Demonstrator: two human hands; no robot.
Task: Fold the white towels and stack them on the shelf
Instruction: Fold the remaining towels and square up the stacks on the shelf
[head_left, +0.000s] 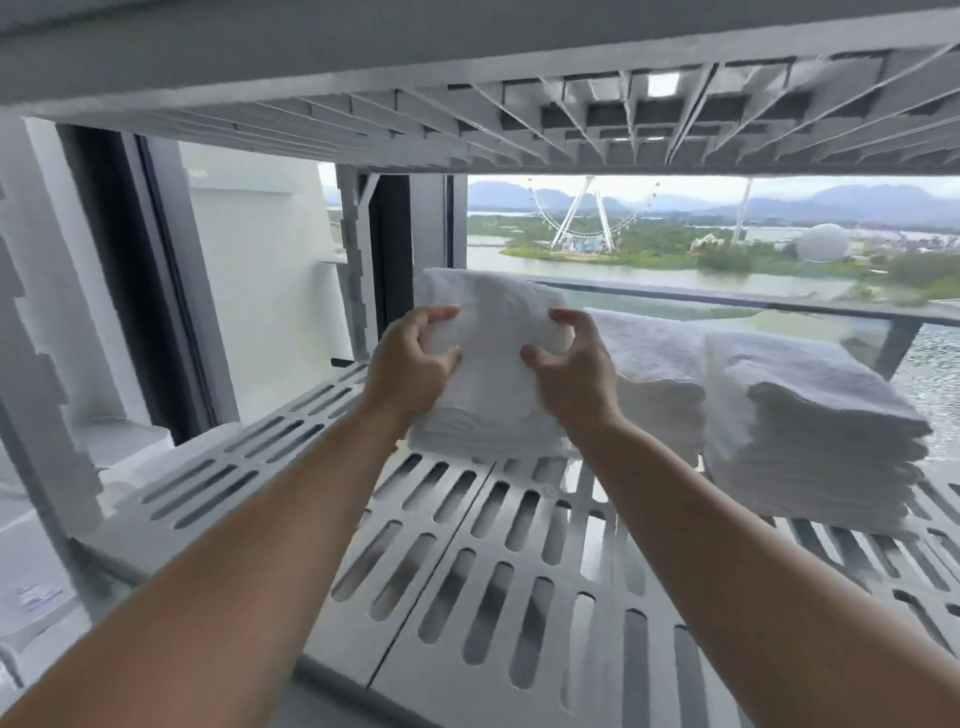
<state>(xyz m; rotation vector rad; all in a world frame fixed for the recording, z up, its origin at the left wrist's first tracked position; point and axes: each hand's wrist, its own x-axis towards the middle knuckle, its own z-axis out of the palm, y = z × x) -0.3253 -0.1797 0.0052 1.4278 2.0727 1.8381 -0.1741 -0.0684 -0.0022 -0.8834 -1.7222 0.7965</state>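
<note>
Left fingers (441, 314) were curled, index over the far top face of the folded towel (493, 332), thumb hooked into its near left edge: a pinch grip. Right fingers (563, 317) mirrored that, index on top and thumb at the near right edge. There was a gap between the two sets, with bare towel showing between them.

Left hand (408, 366) was back-up with the wrist slightly raised. Right hand (574, 371) was posed the same, at 3 o'clock from the left. Both forearms were bare, extended nearly straight, and converged from the bottom corners toward 12 o'clock.

The folded towel sat on top of the left stack (483, 431); I couldn't tell exactly where the towel ended and the stack began. The stack sat toward the back of the slotted grey shelf (467, 545).

Middle stack (657, 374) was at 3 o'clock from the left one, just beside it, partly hidden by the right hand. Right stack (810, 431) was further along at 3 o'clock and nearer the front edge.

Upper shelf (571, 114) was overhead, ribbed underside showing. Beyond it, at 12 o'clock, were a balcony railing (727, 304), water and a ferris wheel (587, 218).
</note>
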